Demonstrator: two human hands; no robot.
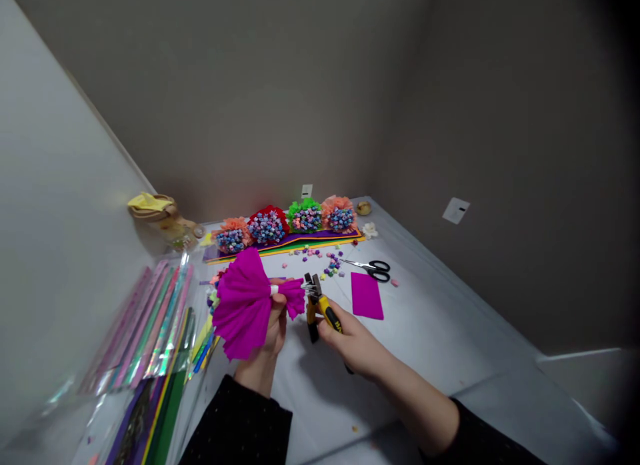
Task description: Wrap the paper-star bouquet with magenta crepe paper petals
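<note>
My left hand [276,323] is closed round the gathered waist of a magenta crepe paper flower [245,305], which fans out to the left. White tape [274,289] binds that waist. Wire ends [309,288] stick out of the short paper tail on the right. In my right hand [350,338] are yellow-and-black pliers [329,313], their jaws at the wire ends; whether they grip the wire I cannot tell. A magenta paper rectangle [367,295] lies to the right, below black-handled scissors [377,270].
Finished-looking paper bouquets [305,218] with star-filled centres stand along the back on coloured sheets. Loose paper stars [333,265] are scattered before them. Clear packs of pastel strips [145,325] lie at left, near a tan container with yellow paper [155,205].
</note>
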